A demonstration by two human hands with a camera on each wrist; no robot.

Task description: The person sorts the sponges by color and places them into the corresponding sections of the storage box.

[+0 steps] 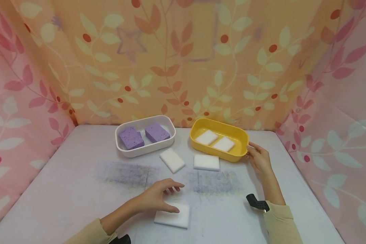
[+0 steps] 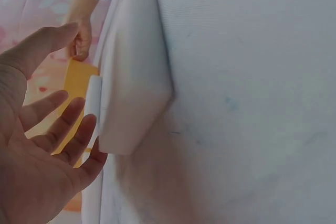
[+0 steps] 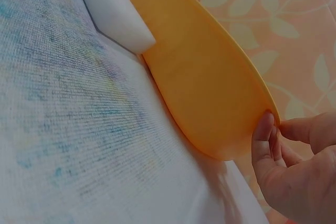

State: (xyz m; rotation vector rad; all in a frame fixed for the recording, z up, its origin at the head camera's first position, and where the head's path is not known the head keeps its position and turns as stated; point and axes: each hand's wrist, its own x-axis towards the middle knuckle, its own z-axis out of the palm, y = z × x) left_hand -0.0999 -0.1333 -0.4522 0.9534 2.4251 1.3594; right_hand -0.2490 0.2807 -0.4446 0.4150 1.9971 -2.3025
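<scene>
My left hand [image 1: 158,196] is over a white sponge block [image 1: 178,217] near the front of the table, fingers spread and thumb apart, holding nothing. The left wrist view shows the same block [image 2: 139,72] standing out beside the fingers [image 2: 79,140]. At the right end of a yellow tray [image 1: 198,145], my right hand [image 1: 260,159] pinches the rim between thumb and fingers. Inside that tray lie two white blocks [image 1: 206,137]. Just in front of the trays, two more white blocks rest on the cloth: one tilted [image 1: 172,160], one nearly straight [image 1: 206,162].
A white tray [image 1: 149,148] with purple sponges [image 1: 131,138] stands left of the yellow one. Bluish smudges [image 1: 216,183] mark the white table cloth [image 1: 67,189]. Floral curtains [image 1: 183,61] close off the back and both sides.
</scene>
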